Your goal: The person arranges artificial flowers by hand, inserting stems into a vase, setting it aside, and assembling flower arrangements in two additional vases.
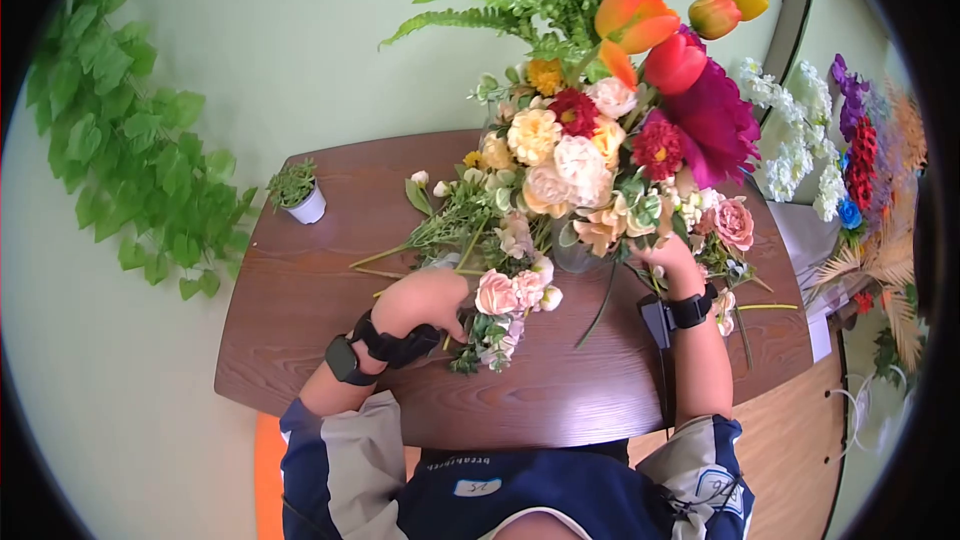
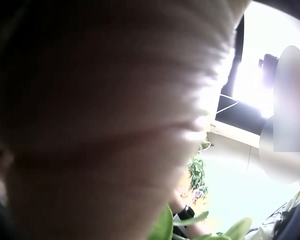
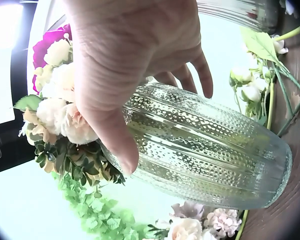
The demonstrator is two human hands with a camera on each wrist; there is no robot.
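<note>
My right hand (image 1: 672, 265) is at the neck of a ridged glass vase (image 1: 575, 252), under a dense bouquet (image 1: 580, 165). In the right wrist view the thumb and fingers of this hand (image 3: 135, 65) curve round opposite sides of the vase (image 3: 200, 150), which stands on the table with flowers (image 3: 65, 117) at its mouth. My left hand (image 1: 425, 302) is low over the table, its fingers bent down beside a pink flower bunch (image 1: 497, 292) and some stems. Whether it pinches a stem is hidden. The left wrist view shows mostly blurred skin of the hand (image 2: 100, 120).
Loose green stems (image 1: 380, 256) lie left of the vase on the brown table (image 1: 300, 340). Pink roses (image 1: 733, 224) and cut stems lie at the right. A small potted plant (image 1: 305, 203) stands at the back left; leafy vines (image 1: 150, 140) hang on the wall.
</note>
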